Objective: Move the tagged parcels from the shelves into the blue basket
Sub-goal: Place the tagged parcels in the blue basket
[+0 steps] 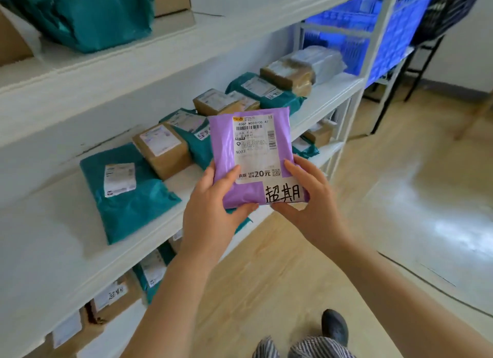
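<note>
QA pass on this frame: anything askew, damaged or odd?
Nothing damaged. Middle shelf parcels lie jumbled and overlapping, and the near teal bag sits skewed with a corner at the shelf edge. Both hands hold the purple parcel upright.

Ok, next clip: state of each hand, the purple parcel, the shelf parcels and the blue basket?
Left hand: grips the purple parcel's lower left edge.
Right hand: grips its lower right corner.
Purple parcel: held upright, label and handwritten tag facing the camera.
Teal parcel: lying flat on the middle shelf.
Blue basket: beyond the shelves, contents unclear.
</note>
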